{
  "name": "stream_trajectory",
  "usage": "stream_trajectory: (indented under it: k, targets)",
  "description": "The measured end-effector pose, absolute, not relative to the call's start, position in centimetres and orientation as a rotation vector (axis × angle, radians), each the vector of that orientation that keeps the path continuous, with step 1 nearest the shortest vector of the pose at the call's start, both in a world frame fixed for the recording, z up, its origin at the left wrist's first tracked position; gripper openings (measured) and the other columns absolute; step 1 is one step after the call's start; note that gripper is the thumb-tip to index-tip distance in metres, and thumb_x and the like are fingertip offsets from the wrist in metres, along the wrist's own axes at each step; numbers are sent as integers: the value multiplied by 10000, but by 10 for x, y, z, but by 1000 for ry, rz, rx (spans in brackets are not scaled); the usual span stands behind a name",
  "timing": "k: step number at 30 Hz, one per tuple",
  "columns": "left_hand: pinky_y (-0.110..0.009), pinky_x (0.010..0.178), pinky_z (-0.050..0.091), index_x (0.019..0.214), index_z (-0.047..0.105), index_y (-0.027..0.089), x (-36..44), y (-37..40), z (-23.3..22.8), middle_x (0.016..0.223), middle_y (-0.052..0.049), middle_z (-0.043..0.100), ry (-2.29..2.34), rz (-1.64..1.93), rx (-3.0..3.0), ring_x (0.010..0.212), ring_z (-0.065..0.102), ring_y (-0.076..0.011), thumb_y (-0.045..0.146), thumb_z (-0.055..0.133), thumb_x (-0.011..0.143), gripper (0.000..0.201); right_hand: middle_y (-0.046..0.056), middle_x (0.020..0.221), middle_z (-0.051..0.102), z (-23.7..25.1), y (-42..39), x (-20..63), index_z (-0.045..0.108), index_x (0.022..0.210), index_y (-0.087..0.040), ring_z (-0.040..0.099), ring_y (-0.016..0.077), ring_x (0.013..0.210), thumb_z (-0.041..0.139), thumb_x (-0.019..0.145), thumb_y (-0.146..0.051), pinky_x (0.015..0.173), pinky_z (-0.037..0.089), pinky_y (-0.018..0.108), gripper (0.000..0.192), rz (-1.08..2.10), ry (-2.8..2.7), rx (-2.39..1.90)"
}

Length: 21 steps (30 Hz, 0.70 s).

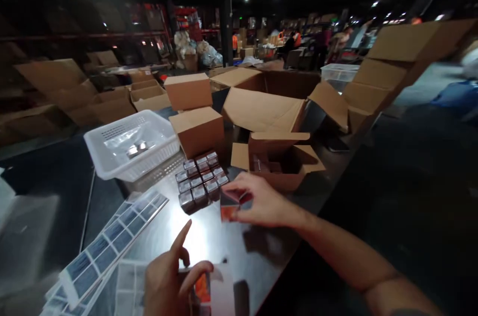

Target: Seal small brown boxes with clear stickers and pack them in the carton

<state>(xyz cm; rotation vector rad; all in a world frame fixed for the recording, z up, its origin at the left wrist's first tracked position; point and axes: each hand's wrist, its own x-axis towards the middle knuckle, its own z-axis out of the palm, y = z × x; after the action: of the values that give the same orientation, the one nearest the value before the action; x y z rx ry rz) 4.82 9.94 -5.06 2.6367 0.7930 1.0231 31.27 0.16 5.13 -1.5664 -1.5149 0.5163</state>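
Note:
My right hand (261,202) reaches over the shiny table and grips a small dark cube-shaped box (229,205) with an orange face, right beside a block of several similar small boxes (200,180). At the bottom edge of the view, my left hand (172,276) holds a small orange and white item (209,292) between thumb and fingers, index finger pointing up. Sheets of blue and white labels (112,244) lie just left of that hand.
A white plastic basket (130,149) with a clear bag stands at left. Two closed cartons (194,117) and an open carton (280,159) sit behind the small boxes. Large open cardboard boxes (392,67) fill the back. People work far off.

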Motion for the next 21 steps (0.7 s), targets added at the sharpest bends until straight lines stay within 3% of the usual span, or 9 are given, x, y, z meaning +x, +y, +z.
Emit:
stream_trajectory:
  k: [3,7,12,14,17,21]
  targets:
    - [-207,461,412,1406,480,275,47,98,-46,592,96,580,750,1015,2737,414,543,-81,496,416,1009,459,56,1025,649,66,-16,378,714,1130,-198,661,195,913,798,707,-206,826,570,305,432,59,-1384,-1894]
    - [-218,462,424,1298,595,274,48,97,-44,591,80,610,693,1017,2817,442,572,-88,456,411,1018,381,122,1138,659,65,-20,447,669,1229,-182,635,298,1078,701,825,-156,941,522,408,406,-266,-1522,-2463]
    - [-194,477,455,1240,639,258,51,103,-51,626,78,670,626,1005,2862,484,621,-88,405,471,1004,324,173,1344,566,40,-3,464,592,1315,-162,591,323,1198,449,856,29,932,509,393,517,-211,-1688,-2558]
    - [-182,468,460,1210,656,259,51,107,-53,634,84,684,626,999,2869,472,623,-87,398,489,997,305,195,1346,551,34,1,464,576,1311,-122,627,314,1140,424,840,50,894,519,374,524,-169,-1693,-2571]
    - [-178,489,480,1176,677,256,50,111,-53,706,76,727,682,982,2875,506,651,-92,397,484,997,299,214,1259,585,30,3,469,611,1241,-80,691,285,964,523,842,-15,826,535,348,414,-60,-1667,-2591]
    - [-177,512,481,1142,694,259,51,110,-50,763,69,749,717,1006,2869,535,665,-90,402,469,1003,301,186,1189,649,29,3,480,604,1284,-87,674,274,1064,642,839,-121,907,514,307,447,36,-1673,-2529]
